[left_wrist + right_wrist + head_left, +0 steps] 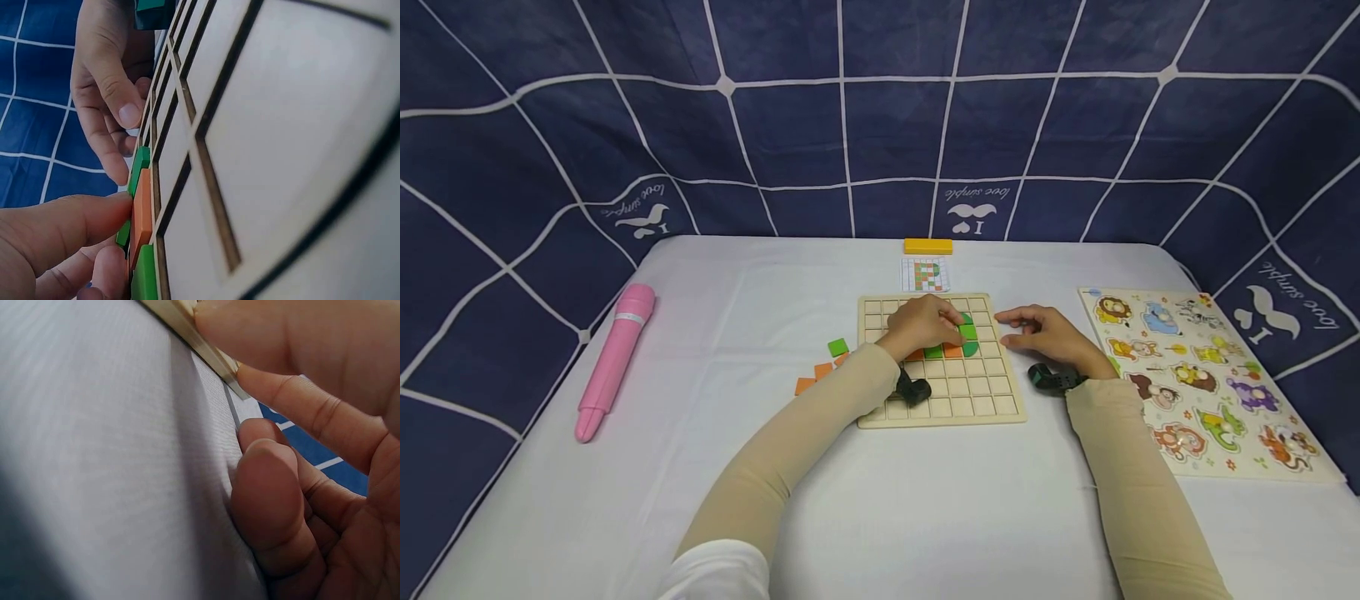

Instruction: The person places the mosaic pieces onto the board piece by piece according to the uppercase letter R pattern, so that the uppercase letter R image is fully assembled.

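A wooden grid board [955, 408] lies on the table, with green and orange tiles in some cells. Over its upper part, my left hand [922, 321] pinches a green square tile [123, 234] between thumb and fingers. An orange tile [144, 206] and a green tile [145, 275] sit close by it. At the upper right of the grid are a green quarter-round tile [971, 348] and another curved green tile [966, 318]. My right hand [1045, 333] rests by the board's right edge, fingers loosely extended, fingertips at the rim [212, 356].
Left of the board lie a loose green tile [837, 347] and several orange tiles [805, 386]. A pattern card [925, 274] and yellow block [928, 247] are beyond it. A pink microphone-shaped object [613, 362] lies left; an animal puzzle board [1217, 392] lies right.
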Motion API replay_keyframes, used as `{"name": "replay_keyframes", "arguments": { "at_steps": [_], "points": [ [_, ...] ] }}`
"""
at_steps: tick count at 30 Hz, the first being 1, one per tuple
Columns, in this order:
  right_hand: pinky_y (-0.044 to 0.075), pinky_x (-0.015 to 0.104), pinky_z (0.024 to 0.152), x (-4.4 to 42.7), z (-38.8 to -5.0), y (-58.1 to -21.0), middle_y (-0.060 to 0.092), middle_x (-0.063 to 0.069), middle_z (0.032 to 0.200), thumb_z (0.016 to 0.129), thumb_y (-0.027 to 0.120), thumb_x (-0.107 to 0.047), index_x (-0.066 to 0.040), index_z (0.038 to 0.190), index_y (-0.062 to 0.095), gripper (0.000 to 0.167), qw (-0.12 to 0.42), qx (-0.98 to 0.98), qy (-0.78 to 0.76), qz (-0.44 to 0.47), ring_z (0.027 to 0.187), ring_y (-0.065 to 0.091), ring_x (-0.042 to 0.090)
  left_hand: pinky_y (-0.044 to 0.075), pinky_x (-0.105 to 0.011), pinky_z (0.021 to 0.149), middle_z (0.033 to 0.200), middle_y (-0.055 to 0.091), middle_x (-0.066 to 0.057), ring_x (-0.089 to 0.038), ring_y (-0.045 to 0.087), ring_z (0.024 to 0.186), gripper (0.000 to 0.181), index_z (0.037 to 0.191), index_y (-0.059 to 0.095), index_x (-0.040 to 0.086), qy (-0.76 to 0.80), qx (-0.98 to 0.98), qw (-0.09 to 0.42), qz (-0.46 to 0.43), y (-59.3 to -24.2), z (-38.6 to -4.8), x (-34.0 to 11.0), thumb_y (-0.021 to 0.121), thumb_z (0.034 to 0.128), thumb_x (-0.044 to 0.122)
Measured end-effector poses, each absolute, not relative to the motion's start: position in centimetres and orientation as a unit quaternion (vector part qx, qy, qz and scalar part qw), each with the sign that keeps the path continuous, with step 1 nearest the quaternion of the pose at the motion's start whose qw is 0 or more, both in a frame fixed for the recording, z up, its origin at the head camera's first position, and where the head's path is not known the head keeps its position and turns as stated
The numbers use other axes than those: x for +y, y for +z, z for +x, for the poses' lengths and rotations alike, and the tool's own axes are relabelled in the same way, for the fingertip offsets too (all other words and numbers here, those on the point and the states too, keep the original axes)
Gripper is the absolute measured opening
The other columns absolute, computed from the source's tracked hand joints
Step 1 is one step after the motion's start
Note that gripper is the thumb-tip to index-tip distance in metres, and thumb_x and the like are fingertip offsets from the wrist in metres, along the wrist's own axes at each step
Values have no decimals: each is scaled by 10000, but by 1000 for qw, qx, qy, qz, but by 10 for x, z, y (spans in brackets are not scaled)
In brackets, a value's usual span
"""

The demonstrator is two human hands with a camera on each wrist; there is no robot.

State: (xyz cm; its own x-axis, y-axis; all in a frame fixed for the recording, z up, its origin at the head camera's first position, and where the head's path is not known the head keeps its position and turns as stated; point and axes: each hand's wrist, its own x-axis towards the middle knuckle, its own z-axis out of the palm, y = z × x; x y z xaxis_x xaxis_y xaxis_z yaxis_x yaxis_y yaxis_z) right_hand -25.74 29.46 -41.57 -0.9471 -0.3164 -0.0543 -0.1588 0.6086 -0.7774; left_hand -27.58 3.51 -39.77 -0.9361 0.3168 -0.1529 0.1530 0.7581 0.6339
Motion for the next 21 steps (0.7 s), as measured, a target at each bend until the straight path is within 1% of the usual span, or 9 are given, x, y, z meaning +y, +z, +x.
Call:
{"name": "replay_keyframes", "arguments": {
  "at_steps": [5, 11, 18, 21],
  "points": [
    [384, 248, 726, 294, -257, -415, 607, 215, 1200, 970, 804, -82, 105, 1426, 625, 524, 96, 890, -425, -131, 839, 451, 162, 458, -387, 839, 905, 772, 168, -102, 671, 936, 261, 1133, 847, 303, 327, 928, 126, 129, -397, -275, 34, 906, 885, 360],
    [386, 250, 722, 295, -257, -416, 602, 225, 1214, 974, 800, -83, 106, 1434, 617, 531, 98, 891, -424, -128, 839, 451, 166, 456, -387, 841, 907, 768, 168, -96, 668, 932, 266, 1144, 846, 301, 337, 923, 128, 134, -396, -275, 33, 902, 889, 348],
    [384, 246, 723, 294, -257, -415, 602, 214, 1195, 972, 800, -74, 112, 1428, 619, 525, 97, 890, -425, -132, 842, 450, 166, 462, -343, 758, 897, 743, 158, -95, 649, 887, 227, 1135, 844, 306, 339, 921, 123, 148, -393, -272, 27, 873, 917, 366],
    [383, 243, 729, 294, -257, -415, 603, 212, 1192, 972, 800, -74, 111, 1424, 624, 518, 97, 889, -427, -133, 847, 450, 165, 459, -328, 719, 924, 747, 135, -103, 644, 870, 225, 1145, 838, 300, 333, 922, 122, 156, -390, -270, 20, 856, 936, 382]
  ]
}}
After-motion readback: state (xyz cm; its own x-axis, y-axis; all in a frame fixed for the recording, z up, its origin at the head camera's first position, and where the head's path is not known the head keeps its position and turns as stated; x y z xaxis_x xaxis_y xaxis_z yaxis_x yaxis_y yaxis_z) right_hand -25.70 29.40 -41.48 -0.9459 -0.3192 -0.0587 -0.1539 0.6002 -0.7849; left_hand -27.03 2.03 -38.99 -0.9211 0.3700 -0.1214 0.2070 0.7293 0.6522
